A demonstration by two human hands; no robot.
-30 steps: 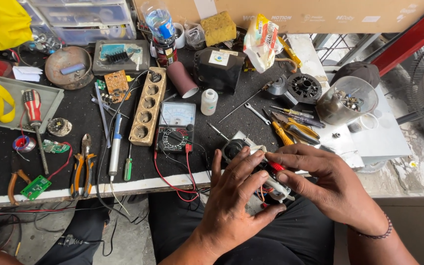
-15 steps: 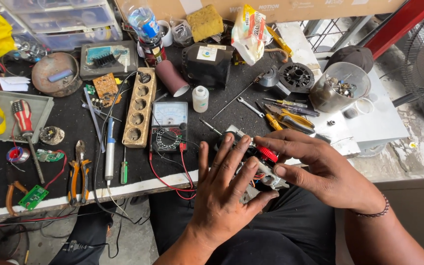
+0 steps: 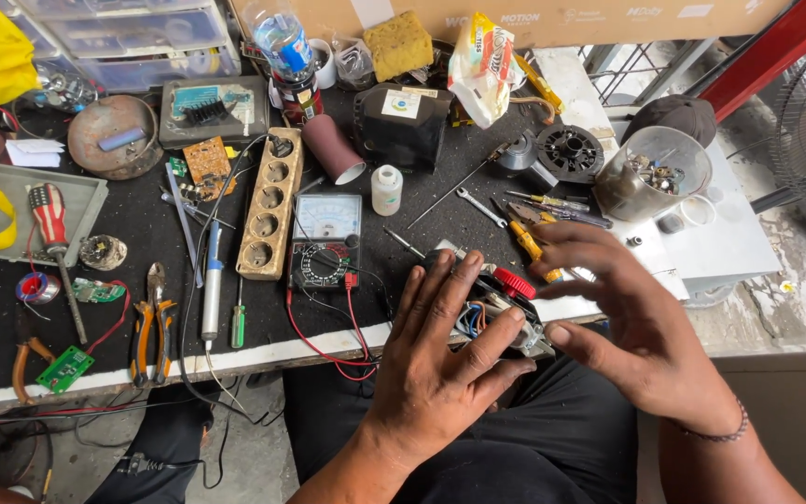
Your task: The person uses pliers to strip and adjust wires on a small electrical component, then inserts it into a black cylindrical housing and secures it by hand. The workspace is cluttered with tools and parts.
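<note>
Left hand (image 3: 440, 359) clamps the small wired device (image 3: 496, 308) with red knob against the bench edge (image 3: 263, 353), steadying it, while right hand (image 3: 636, 327) hovers open-fingered, holding nothing.

Black tabletop (image 3: 142, 233) with white front edge; red knob (image 3: 514, 283) and blue wires (image 3: 469, 320) mid-frame; yellow sponge (image 3: 396, 44) up top; orange-handled pliers (image 3: 153, 331) lower left.
</note>
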